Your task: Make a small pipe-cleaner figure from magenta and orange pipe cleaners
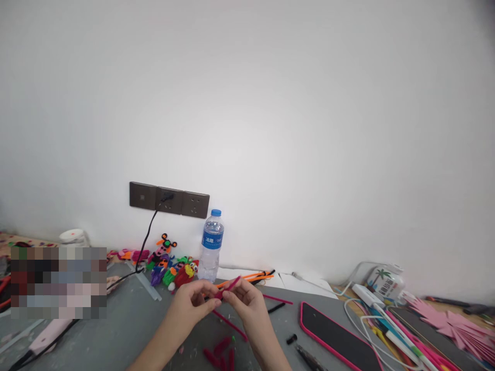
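Between my two hands is a dark pink pipe cleaner (233, 284), pinched near the middle of the view. My left hand (197, 300) grips its left part with thumb and fingers. With thumb against forefinger, my right hand (244, 300) holds the other part, and a short end sticks up past the fingers. Below the hands, several coiled crimson pipe-cleaner pieces (221, 354) lie on the grey mat (154, 335). Straight dark pink pipe cleaners (279, 299) and orange ones (266, 276) rest behind and beside the right hand.
A water bottle (211, 250) stands by the wall, beside colourful pipe-cleaner figures (185, 273). To the right lie a pink-cased phone (336, 335), a black marker (307, 358), white cables and folded pink paper (452, 330). A corded pink tool (52, 335) is at left, near a blurred patch.
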A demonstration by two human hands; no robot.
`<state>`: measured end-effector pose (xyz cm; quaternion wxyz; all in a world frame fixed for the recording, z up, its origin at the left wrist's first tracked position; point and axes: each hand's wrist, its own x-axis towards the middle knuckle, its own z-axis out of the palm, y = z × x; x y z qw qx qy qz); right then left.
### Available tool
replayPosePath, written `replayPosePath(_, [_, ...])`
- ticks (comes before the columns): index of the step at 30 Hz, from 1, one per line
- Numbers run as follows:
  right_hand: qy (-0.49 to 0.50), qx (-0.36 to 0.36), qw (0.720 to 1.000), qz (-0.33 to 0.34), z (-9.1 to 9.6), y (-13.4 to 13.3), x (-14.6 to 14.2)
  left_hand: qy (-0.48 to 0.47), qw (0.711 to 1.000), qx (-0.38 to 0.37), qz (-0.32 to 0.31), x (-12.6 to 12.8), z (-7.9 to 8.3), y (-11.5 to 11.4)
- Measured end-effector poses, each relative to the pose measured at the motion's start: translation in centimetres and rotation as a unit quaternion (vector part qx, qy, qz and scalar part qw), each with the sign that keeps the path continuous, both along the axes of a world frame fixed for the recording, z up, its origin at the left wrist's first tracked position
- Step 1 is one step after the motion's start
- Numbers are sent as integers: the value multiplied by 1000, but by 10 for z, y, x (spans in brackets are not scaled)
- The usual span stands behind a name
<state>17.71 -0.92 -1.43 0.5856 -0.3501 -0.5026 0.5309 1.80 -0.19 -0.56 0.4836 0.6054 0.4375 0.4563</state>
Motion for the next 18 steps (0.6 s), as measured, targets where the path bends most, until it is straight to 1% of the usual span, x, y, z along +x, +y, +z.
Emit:
replayPosePath(4, [0, 10, 1000, -16, -3, 2, -1, 42, 999, 6, 29, 2, 3, -5])
replayPosePath(8, [-17, 6, 1000, -25, 1, 0, -1, 45, 999, 11, 29, 1, 5, -6])
replayPosePath(12, [-2, -1, 1000, -30, 6, -2, -2, 64, 997, 19, 26, -1, 5, -5])
replayPosePath(15, [1, -19, 1000, -23, 6, -2, -1, 80, 996, 22, 16, -3, 6, -5])
replayPosePath(18, [-3, -25, 999, -26, 2, 1, 0, 101, 994, 40, 24, -4, 7, -4])
